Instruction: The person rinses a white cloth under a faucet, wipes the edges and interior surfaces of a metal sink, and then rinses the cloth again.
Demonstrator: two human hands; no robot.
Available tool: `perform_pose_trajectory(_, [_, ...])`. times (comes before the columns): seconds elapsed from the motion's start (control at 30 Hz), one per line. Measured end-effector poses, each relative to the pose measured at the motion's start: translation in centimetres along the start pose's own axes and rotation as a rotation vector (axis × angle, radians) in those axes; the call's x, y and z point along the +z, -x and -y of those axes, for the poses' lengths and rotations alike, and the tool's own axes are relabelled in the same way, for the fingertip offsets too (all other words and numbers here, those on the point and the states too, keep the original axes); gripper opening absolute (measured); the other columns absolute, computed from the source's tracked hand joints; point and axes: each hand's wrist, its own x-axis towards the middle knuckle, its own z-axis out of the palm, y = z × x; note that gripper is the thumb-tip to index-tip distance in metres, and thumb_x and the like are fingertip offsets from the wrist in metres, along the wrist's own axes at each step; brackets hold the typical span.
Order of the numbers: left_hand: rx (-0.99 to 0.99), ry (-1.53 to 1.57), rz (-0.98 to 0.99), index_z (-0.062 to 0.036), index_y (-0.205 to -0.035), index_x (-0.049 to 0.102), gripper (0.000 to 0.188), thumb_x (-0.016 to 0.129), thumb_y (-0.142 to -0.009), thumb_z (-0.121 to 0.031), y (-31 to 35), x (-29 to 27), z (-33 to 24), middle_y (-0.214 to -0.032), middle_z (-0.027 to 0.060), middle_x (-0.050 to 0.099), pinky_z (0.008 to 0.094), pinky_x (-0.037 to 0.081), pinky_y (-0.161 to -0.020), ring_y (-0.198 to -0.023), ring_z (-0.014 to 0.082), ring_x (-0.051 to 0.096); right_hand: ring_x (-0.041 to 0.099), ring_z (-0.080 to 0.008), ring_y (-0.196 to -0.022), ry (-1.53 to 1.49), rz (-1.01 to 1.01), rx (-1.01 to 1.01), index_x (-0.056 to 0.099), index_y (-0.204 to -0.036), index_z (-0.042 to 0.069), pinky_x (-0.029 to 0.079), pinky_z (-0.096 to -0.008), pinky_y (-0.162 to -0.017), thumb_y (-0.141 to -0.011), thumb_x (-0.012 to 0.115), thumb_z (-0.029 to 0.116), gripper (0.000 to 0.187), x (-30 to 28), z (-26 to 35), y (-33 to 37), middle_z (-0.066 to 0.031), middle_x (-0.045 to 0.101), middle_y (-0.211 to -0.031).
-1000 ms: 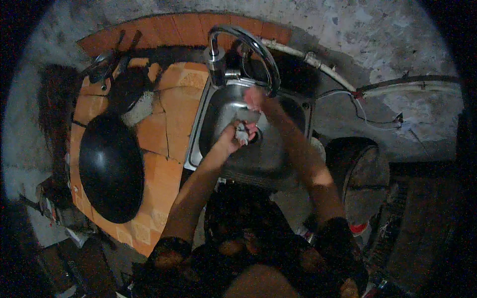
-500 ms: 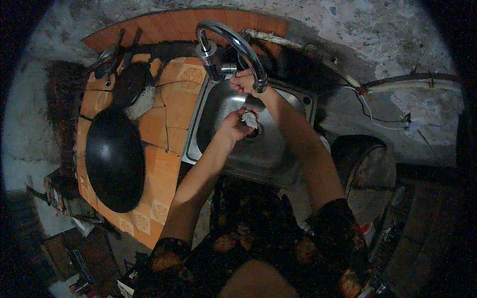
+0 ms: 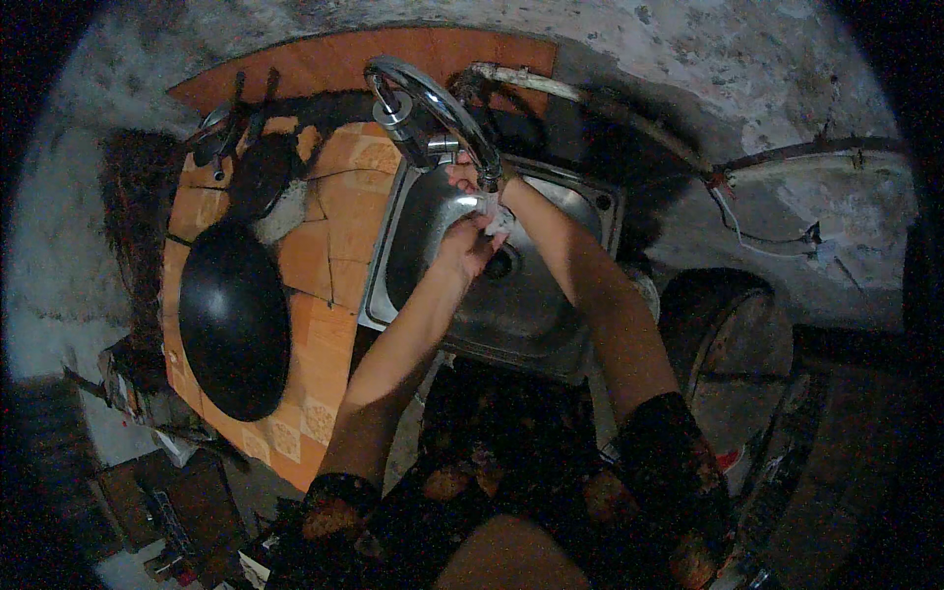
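Observation:
Over the steel sink (image 3: 551,339), my left hand (image 3: 470,248) is closed around a small, crumpled-looking whitish thing (image 3: 498,218), too blurred to name. It sits just under the mouth of the chrome faucet (image 3: 433,87). Whether water runs over it I cannot make out. Behind the spout, my right hand (image 3: 460,177) is at the faucet's side handle (image 3: 442,146); the spout covers part of its fingers, so its grip is unclear. The drain (image 3: 503,262) shows beside my left hand.
To the left, a big black wok-shaped lid or pan (image 3: 236,320) rests on an orange tiled counter (image 3: 324,251). A pale pipe (image 3: 610,113) runs along the stained wall. Right of the sink stands a dark round container (image 3: 733,334).
My left hand has moved up and away from the drain, bringing the whitish thing beneath the spout. My right hand stays near the faucet handle. The whole view has shifted slightly.

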Motion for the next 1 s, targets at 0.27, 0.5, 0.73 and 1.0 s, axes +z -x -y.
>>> perform_pose_trajectory(0.27, [0.247, -0.375, -0.132, -0.0073, -0.105, 0.056, 0.024, 0.051, -0.083, -0.003, -0.1, 1.1, 1.0, -0.090, 0.0064, 0.060, 0.0316, 0.045, -0.068, -0.076, 0.0193, 0.056, 0.061, -0.0289, -0.072, -0.008, -0.335, 0.177, 0.052, -0.109, 0.004, 0.051, -0.0398, -0.065, -0.088, 0.049, 0.040, 0.042, -2.0, -1.3, 6.8, -0.0113, 0.061, -0.091])
perform_pose_trajectory(0.5, [0.365, -0.774, 0.003, -0.0066, -0.107, 0.057, 0.029, 0.050, -0.080, 0.000, -0.1, 1.6, -1.1, -0.090, 0.0059, 0.061, 0.0315, 0.046, -0.070, -0.078, 0.0173, 0.056, 0.063, -0.0291, -0.084, -0.353, -0.095, -0.077, 0.042, -0.121, 0.001, 0.054, -0.0404, -0.077, -0.088, 0.055, 0.019, 0.040, -4.8, -5.8, 13.6, -0.0143, 0.056, -0.108])
perform_pose_trajectory(0.73, [0.172, -0.168, 0.222, -0.0054, -0.103, 0.057, 0.020, 0.047, -0.085, -0.003, 0.0, -1.7, -2.8, -0.094, 0.0064, 0.056, 0.0323, 0.049, -0.074, -0.088, 0.0182, 0.054, 0.061, -0.0299, -0.090, -0.247, -0.357, -0.038, 0.046, -0.113, -0.001, 0.055, -0.0414, -0.072, -0.082, 0.064, 0.013, 0.038, -5.0, -5.8, 13.2, -0.0162, 0.060, -0.098])
perform_pose_trajectory(1.0, [0.269, -0.412, 0.235, -0.0029, -0.114, 0.053, 0.028, 0.045, -0.088, -0.006, 3.4, 1.4, -2.4, -0.100, 0.0097, 0.060, 0.0310, 0.052, -0.070, -0.084, 0.0222, 0.061, 0.054, -0.0353, -0.099, -0.797, -0.066, 0.260, 0.043, -0.119, 0.005, 0.044, -0.0496, -0.089, -0.082, 0.062, 0.035, 0.052, -2.8, -5.9, 13.2, -0.0168, 0.050, -0.114])
